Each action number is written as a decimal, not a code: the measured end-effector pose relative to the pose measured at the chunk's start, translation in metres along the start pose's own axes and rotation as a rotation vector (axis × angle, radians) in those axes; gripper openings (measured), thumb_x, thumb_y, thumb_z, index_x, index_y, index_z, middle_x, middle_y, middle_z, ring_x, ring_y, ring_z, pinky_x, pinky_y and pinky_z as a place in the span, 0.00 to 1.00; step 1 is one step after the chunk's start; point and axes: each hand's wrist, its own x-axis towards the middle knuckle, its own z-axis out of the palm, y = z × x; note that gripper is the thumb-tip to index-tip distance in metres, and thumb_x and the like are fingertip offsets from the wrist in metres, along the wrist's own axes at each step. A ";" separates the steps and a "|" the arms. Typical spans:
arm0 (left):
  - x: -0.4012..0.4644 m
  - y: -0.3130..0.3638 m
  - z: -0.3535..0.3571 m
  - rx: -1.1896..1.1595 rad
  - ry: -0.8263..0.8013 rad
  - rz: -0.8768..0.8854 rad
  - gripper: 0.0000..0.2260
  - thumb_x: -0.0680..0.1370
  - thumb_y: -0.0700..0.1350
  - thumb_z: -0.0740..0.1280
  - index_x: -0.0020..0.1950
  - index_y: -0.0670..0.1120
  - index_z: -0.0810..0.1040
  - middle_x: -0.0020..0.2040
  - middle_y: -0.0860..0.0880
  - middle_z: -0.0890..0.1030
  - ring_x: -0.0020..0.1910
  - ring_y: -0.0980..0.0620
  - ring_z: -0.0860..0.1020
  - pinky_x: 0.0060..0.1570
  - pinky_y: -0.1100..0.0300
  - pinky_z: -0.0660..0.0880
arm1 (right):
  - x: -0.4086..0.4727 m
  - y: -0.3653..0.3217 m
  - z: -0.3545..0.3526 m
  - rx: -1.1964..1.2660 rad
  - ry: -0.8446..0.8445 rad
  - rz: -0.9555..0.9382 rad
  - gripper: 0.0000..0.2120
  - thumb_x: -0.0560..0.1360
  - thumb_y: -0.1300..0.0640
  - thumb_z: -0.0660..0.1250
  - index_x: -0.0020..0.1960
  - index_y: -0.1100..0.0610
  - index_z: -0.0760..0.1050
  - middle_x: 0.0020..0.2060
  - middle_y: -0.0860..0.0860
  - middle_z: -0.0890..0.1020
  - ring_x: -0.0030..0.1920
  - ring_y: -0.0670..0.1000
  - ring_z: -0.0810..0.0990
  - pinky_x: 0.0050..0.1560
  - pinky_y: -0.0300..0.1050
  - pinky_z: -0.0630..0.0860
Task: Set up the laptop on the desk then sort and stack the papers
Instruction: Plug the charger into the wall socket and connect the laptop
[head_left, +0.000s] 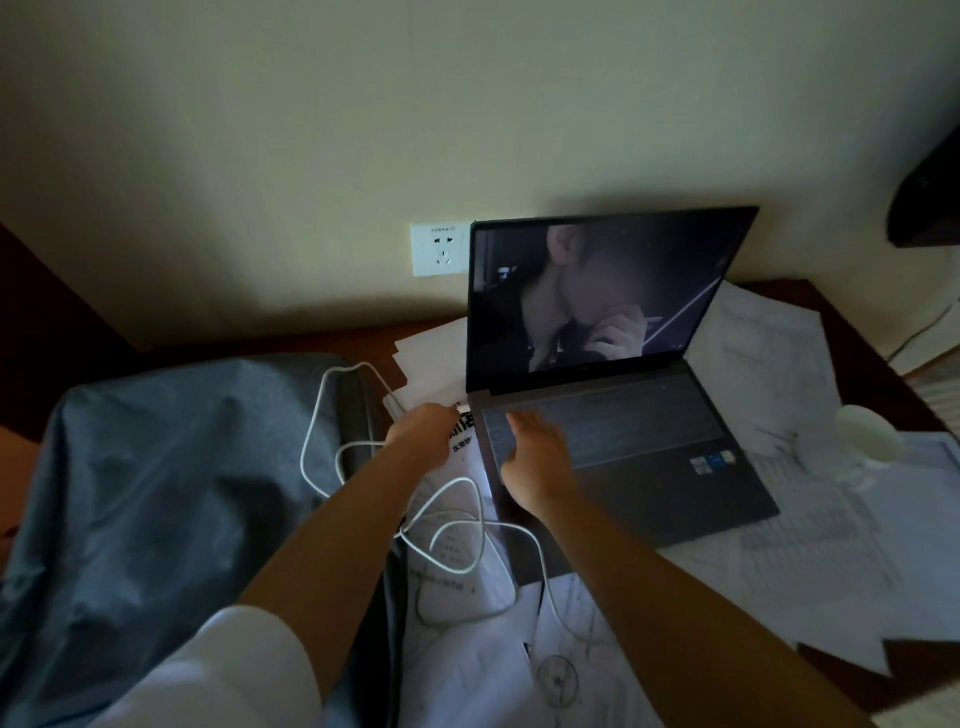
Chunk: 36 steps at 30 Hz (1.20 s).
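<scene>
**Plugging the laptop in, cable a mess**

Left hand (421, 428) pinched the plug at the end of the white cable (470, 525), tip right at the laptop (613, 426) side port. Right hand (535, 460) lay flat and open on the keyboard's near-left corner, steadying it. Behind the left hand, the cable looped over a grey bag (171, 483); beside the wrists it tangled over loose papers (810, 493). My guess: a snagged loop could've dragged sheets off the desk (826, 296). Wall socket (439, 249) sat unused beyond the left hand.
</scene>
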 end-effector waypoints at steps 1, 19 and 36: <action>-0.005 0.001 0.001 -0.006 0.000 0.001 0.20 0.78 0.35 0.61 0.69 0.45 0.70 0.65 0.43 0.74 0.64 0.44 0.74 0.62 0.51 0.73 | -0.008 0.001 -0.002 0.028 -0.003 0.019 0.27 0.74 0.66 0.62 0.72 0.57 0.63 0.69 0.55 0.69 0.69 0.55 0.68 0.70 0.50 0.66; -0.098 0.096 0.044 0.246 -0.029 -0.100 0.16 0.78 0.40 0.60 0.65 0.47 0.74 0.63 0.46 0.76 0.63 0.47 0.74 0.60 0.52 0.74 | -0.094 0.104 -0.033 -0.097 -0.126 0.195 0.17 0.77 0.51 0.62 0.63 0.56 0.74 0.60 0.54 0.79 0.61 0.54 0.77 0.58 0.47 0.75; -0.128 0.105 0.062 0.206 -0.119 -0.249 0.19 0.79 0.40 0.57 0.69 0.49 0.71 0.67 0.46 0.74 0.64 0.46 0.74 0.62 0.51 0.72 | -0.131 0.111 -0.021 -0.041 -0.221 0.361 0.33 0.67 0.53 0.74 0.67 0.54 0.63 0.61 0.56 0.72 0.61 0.54 0.68 0.43 0.43 0.72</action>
